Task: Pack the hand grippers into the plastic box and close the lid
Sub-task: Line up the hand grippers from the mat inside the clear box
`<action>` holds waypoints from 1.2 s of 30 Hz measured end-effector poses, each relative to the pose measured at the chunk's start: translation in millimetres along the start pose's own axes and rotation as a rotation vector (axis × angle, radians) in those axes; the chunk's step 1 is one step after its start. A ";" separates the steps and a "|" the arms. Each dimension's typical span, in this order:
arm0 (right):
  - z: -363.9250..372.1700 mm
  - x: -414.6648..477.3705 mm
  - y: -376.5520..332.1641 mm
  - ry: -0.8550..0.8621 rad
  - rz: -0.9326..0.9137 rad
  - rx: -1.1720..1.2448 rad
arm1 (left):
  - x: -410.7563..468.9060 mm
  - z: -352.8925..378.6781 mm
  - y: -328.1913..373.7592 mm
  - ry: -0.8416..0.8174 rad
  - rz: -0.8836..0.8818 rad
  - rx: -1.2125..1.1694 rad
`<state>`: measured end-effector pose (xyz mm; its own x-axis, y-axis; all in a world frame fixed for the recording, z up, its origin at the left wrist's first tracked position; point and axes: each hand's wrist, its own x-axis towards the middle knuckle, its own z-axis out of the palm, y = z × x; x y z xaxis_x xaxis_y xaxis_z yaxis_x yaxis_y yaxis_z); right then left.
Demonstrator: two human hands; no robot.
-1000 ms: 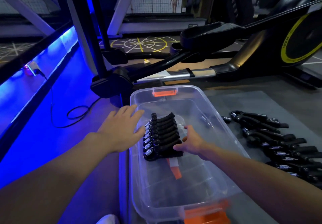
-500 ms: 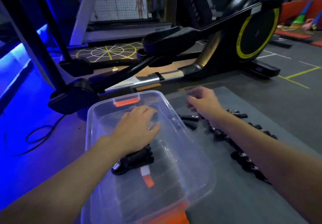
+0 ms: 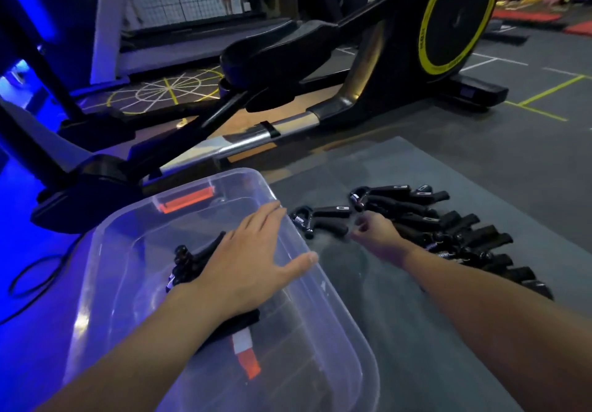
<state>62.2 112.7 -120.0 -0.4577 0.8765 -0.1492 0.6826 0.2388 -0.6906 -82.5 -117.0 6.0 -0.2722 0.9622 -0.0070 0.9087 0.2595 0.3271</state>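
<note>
A clear plastic box (image 3: 323, 302) with an orange latch (image 3: 187, 200) stands open on the floor at lower left. A row of black hand grippers (image 3: 189, 261) lies inside it, partly hidden by my left hand (image 3: 253, 261). That hand hovers flat over the box with fingers spread, reaching to the right rim. My right hand (image 3: 378, 235) is over the grey mat with fingers loosely curled, holding nothing. It is just right of a single hand gripper (image 3: 323, 216). A pile of several more hand grippers (image 3: 464, 229) lies beyond my right wrist. No lid is in view.
A black elliptical trainer (image 3: 384, 59) with a yellow-ringed wheel stands right behind the box and the grey mat (image 3: 416, 331). A black cable (image 3: 32, 277) loops on the blue-lit floor at left. An orange and white tag (image 3: 246, 354) lies in the box.
My right hand left the box and dropped to the mat beside the single hand gripper. My left hand moved from the left rim across the box toward the right rim. The view swung right.
</note>
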 end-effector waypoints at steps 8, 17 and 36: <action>52.8 33.5 2.5 0.040 0.028 0.246 | 4.8 2.1 -5.5 0.018 0.009 -0.068; 70.3 34.8 10.6 0.137 0.070 0.165 | 4.0 -0.9 -4.4 -0.001 0.024 -0.089; 26.2 -14.0 -25.2 0.337 0.010 0.357 | -1.6 -10.5 15.4 0.008 0.043 -0.046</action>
<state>36.5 83.5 -119.1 -0.2021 0.9786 0.0392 0.4211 0.1229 -0.8986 -71.4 -115.3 21.0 -0.2362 0.9716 0.0155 0.9039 0.2138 0.3704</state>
